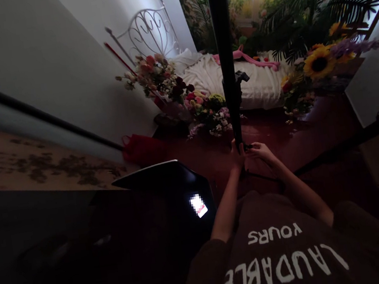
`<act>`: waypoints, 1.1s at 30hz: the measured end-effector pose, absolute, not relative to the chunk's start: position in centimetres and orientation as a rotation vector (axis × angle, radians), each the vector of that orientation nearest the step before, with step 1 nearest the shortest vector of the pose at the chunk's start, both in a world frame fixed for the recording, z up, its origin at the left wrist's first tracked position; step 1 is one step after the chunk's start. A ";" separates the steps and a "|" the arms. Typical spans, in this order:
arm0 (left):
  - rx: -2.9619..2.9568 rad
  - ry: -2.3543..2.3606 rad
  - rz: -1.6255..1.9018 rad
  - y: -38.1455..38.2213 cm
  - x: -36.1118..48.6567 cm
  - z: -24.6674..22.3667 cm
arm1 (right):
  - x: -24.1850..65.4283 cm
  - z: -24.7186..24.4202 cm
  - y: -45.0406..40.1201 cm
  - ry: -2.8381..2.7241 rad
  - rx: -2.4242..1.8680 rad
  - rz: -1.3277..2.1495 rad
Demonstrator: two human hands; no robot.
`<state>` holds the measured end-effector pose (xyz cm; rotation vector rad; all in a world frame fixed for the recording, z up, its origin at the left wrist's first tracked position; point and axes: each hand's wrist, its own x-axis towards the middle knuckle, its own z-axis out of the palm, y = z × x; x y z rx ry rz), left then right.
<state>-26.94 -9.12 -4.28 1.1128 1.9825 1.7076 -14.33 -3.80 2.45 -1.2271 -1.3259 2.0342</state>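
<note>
Hands, two of them, both yours, and both were down at one black pole (222, 29) that ran from the top edge of the view to just in front of your shirt (256, 212). Your left hand (237, 156) had wrapped round the shaft, fingers closed on it; your right hand (261, 151), just beside, was pinching one small dark knob (247, 146) at the pole's side. Higher up, one black clamp (242, 77) jutted out to the right.

Beyond that, one bed (255, 88), with one curled metal headboard (150, 30) and one long pink thing (259, 62) across its pale cover! Flowers crowded in front: at least two bunches (209, 106) on the left, one more bunch (298, 98) on the right, where one big sunflower (319, 63) stood out, its neighbours too overlapped to count. Palm leaves (315, 11) filled the top right, past counting.

Over to your left, one red bag (141, 149) sat on the dark red floor (281, 143). Nearer you, one dark panel (167, 182) showed one bright patch (198, 205), too blocky to read. Two white words, LAUDABLE and YOURS, crossed your shirt.
</note>
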 end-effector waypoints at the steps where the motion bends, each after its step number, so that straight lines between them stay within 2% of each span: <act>1: 1.133 1.971 1.715 -9.2 -26.9 -4.2 | -14.1 2.1 -3.8 -1.463 -1.240 1.839; 4: 1.160 1.963 1.712 -9.3 -26.9 -4.0 | -13.3 1.9 -3.5 -1.724 -1.164 1.532; 7: 1.131 1.973 1.695 -9.3 -26.9 -4.0 | -13.2 3.6 -3.0 -1.775 -0.942 1.607; 14: 1.180 1.949 1.728 -9.1 -27.0 -4.5 | -17.0 13.5 -2.5 -1.742 -0.554 1.352; 17: 1.196 1.946 1.720 -9.1 -27.0 -4.6 | -19.3 16.0 -3.0 -1.807 -0.456 1.304; 29: 1.156 1.959 1.698 -8.9 -27.0 -5.2 | -22.4 15.8 -3.9 -1.844 -0.632 1.383; 33: 1.149 1.927 1.720 -8.7 -27.2 -5.6 | -22.0 13.9 -4.1 -1.799 -0.665 1.381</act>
